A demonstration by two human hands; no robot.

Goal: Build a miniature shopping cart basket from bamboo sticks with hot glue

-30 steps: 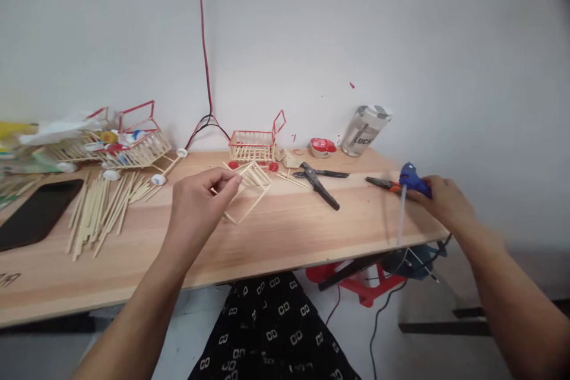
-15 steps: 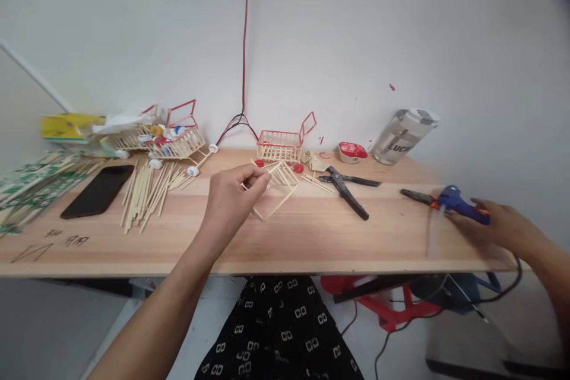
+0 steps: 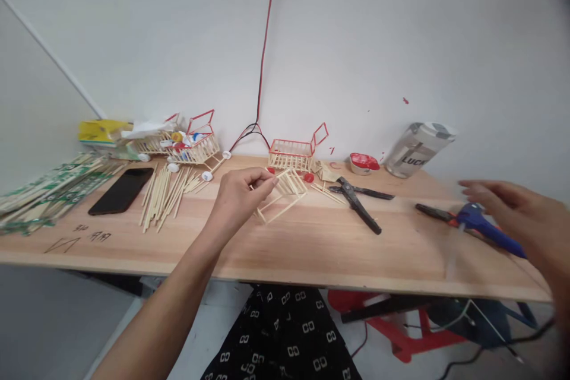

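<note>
My left hand [image 3: 243,193] pinches a small open frame of thin wooden sticks [image 3: 287,208] between thumb and fingers, holding it above the table. At the right, my right hand [image 3: 521,208] hovers over a blue glue gun [image 3: 485,227], its fingers stretched out and slightly blurred. The glue gun lies on the table with its dark nozzle pointing left and a pale glue stick hanging from it. Behind the held frame stands a small stick-built shopping cart [image 3: 290,147] with red edges and red wheels.
Black pliers [image 3: 360,208] lie right of centre, near a small tub of red paint [image 3: 364,161] and a tilted clear container [image 3: 418,148]. Leftward are loose sticks [image 3: 162,199], a phone [image 3: 121,191], wrapped sticks [image 3: 57,190] and a filled cart [image 3: 196,151] with white wheels.
My right hand has let go of the glue gun and lifted off it. The left hand still holds the stick frame. The whole view has shifted a little.
</note>
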